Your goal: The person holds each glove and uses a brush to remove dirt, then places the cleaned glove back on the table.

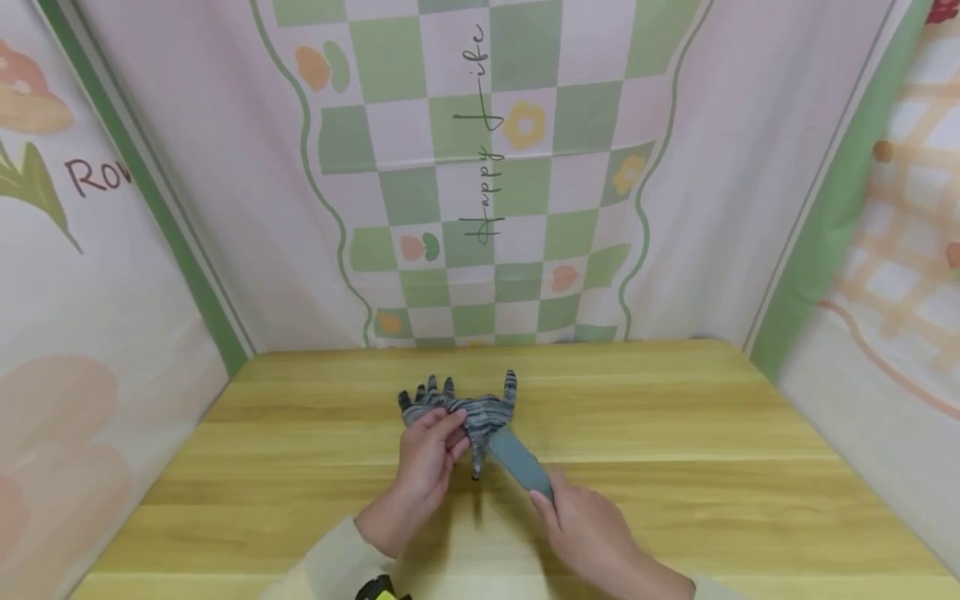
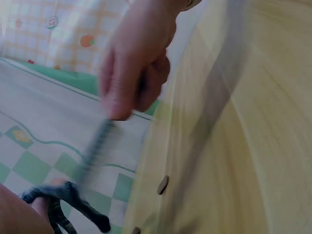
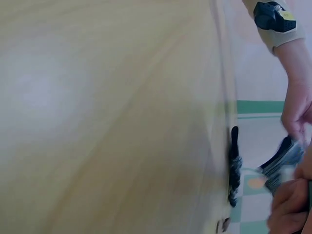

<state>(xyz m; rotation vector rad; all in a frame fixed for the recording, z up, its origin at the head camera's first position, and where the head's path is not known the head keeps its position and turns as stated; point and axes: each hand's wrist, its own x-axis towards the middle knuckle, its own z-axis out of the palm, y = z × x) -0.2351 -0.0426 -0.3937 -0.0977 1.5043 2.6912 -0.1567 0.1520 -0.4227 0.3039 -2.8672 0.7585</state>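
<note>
A grey-and-black striped knitted item (image 1: 487,412) with several finger-like ends, resembling a glove, is held above the table. My left hand (image 1: 429,454) pinches its left part between thumb and fingers. In my right hand (image 1: 588,525) is a flat grey-blue tool (image 1: 520,462), gripped by its near end; the far end meets the knit's lower right side. The left wrist view shows this tool (image 2: 96,146) blurred, with a ridged edge, and dark knit (image 2: 73,195) by the left hand. Striped knit (image 3: 287,153) also appears below the left hand (image 3: 298,105) in the right wrist view.
The wooden table (image 1: 675,433) stretches around both hands. Patterned curtains (image 1: 495,192) rise behind it and at both sides. A small dark oval piece (image 2: 163,185) shows on the wood in the left wrist view. A dark device (image 3: 275,17) is strapped to the left sleeve.
</note>
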